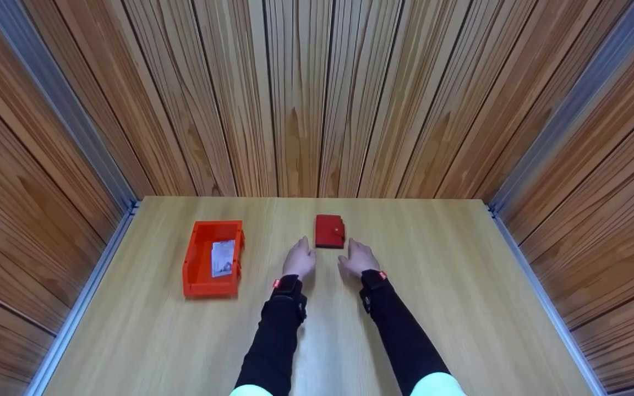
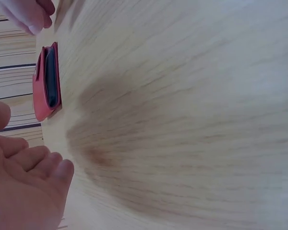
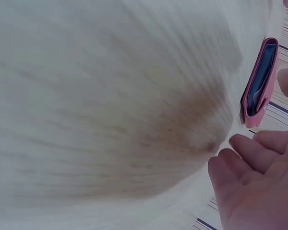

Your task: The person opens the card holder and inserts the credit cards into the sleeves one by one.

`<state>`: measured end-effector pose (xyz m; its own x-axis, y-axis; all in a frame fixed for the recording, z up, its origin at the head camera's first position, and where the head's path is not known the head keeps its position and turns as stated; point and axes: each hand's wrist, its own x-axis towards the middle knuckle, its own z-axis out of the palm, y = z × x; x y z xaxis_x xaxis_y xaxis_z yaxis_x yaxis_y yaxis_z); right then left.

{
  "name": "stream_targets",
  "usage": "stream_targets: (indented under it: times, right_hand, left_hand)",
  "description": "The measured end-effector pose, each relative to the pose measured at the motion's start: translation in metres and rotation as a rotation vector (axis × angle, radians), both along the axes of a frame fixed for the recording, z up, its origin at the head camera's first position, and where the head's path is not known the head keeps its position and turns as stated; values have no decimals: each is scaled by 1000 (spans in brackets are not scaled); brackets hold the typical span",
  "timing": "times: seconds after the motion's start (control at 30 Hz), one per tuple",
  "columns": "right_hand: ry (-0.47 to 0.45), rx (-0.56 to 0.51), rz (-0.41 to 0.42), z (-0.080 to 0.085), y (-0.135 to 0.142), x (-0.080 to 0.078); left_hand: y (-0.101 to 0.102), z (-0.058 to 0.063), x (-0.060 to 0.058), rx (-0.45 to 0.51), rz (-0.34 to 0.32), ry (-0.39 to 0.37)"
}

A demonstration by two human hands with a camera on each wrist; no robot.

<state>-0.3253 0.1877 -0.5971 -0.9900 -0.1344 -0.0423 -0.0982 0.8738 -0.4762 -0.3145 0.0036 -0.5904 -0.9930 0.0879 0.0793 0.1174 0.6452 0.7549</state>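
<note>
A red wallet (image 1: 329, 230) with a snap strap on its right side lies closed on the table, just beyond both hands. Its dark inner layers show along the near edge in the left wrist view, where the wallet (image 2: 47, 81) appears at upper left. My left hand (image 1: 299, 258) is at the wallet's near left, its fingers relaxed and holding nothing. On the other side my right hand (image 1: 359, 257) reaches toward the near right corner, fingers loosely bent with nothing in them. In the right wrist view a gap separates the fingertips from the wallet (image 3: 260, 81).
An orange open bin (image 1: 211, 289) stands to the left on the wooden table (image 1: 438, 308). Inside it lies a whitish printed packet (image 1: 223, 258). Wood-plank walls (image 1: 295, 99) with metal corner rails enclose the table at the back and sides.
</note>
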Motion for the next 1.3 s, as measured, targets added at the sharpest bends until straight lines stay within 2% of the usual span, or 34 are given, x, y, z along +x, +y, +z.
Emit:
stream_targets:
  times: [0.2,0.33,0.57,0.8,0.9,1.03,1.13,1.3]
  right_hand:
    - [20,-65,24,4,-8,-1]
    - [51,-109,21,4,-11,-2]
    - [2,-53,-4,2,-12,-1]
    - [54,-56,29,-5,-9,-3]
    - [79,-58,35,-8,-8,-4]
    - [102,-46,38,-2,-9,-1]
    - [94,-41,30,6,-12,3]
    - [89,-68,12,8,-15,3]
  left_hand:
    - [7,-1,-4,56,-38,-72]
    - [11,-3,-7,70,-45,-59]
    - [14,-3,-9,74,-51,-74]
    - [14,-8,-10,106,-85,-126]
    - [14,-8,-10,140,-83,-104]
    - [15,-7,-10,178,-70,-78]
    - [16,-9,-11,174,-69,-69]
    - [15,-10,-14,167,-65,-68]
